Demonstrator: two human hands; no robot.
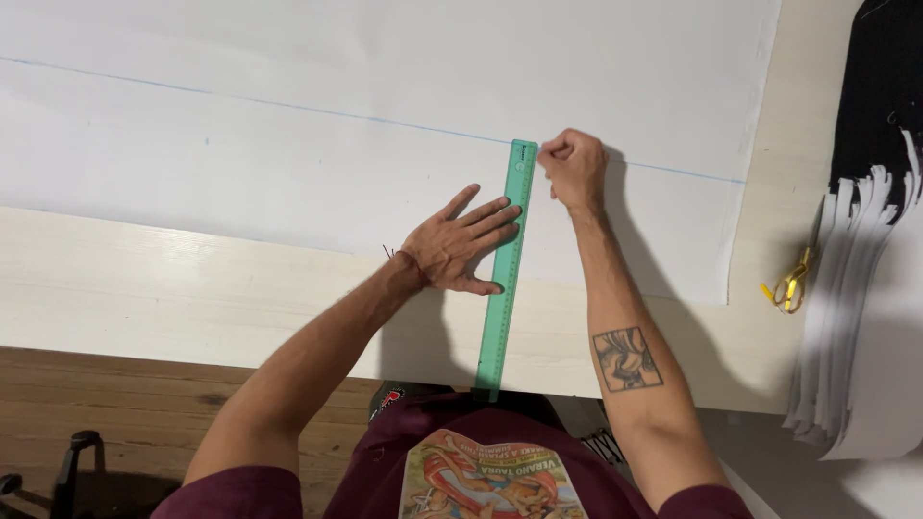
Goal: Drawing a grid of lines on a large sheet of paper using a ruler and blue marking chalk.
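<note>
A long green ruler (505,279) lies across the edge of a large white fabric sheet (288,144), reaching from the table's near edge up to a thin blue line (288,104) drawn across the sheet. My left hand (461,242) is spread flat, fingers pressing on the ruler's left side. My right hand (574,168) is closed at the ruler's top end, right on the blue line; whatever small marker it pinches is hidden in the fingers.
The pale wooden table (144,288) carries the sheet. Yellow-handled scissors (790,284) lie at the right, beside a stack of cut white pieces (856,317). Dark fabric (880,86) sits at the top right. Wooden floor (115,404) shows below left.
</note>
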